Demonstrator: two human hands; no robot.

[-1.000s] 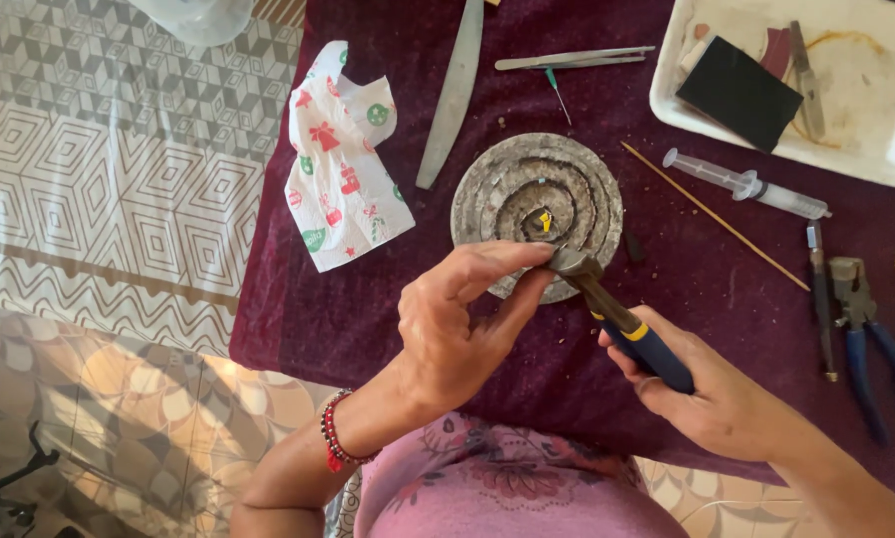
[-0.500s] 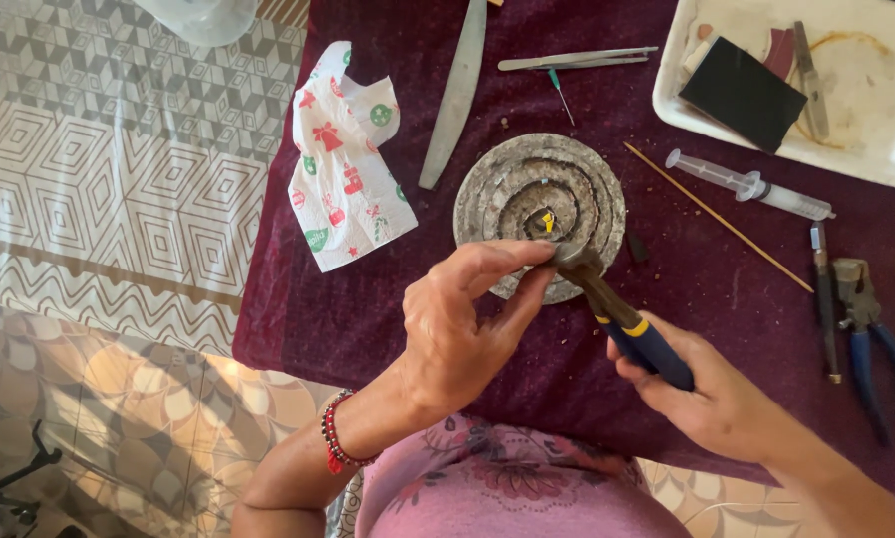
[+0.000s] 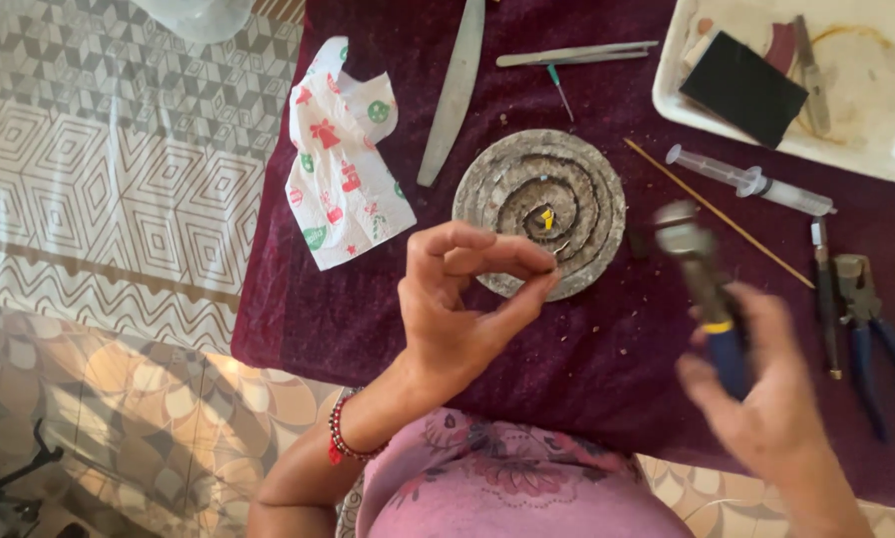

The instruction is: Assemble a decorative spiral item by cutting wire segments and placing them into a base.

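While the left hand pinches its fingers at the round ridged block's six-o'clock edge, steadying something tiny, the right hand, at four o'clock, grips a blurred blue-handled tool.

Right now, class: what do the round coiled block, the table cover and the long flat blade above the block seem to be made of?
Round coiled block: looks like charred, grey fibrous or ceramic board, matte and crumbly, wound in rings.
Table cover: dark maroon cloth, velvety nap, dotted with crumbs.
Long flat blade: dull grey metal, likely steel, with a soft sheen.
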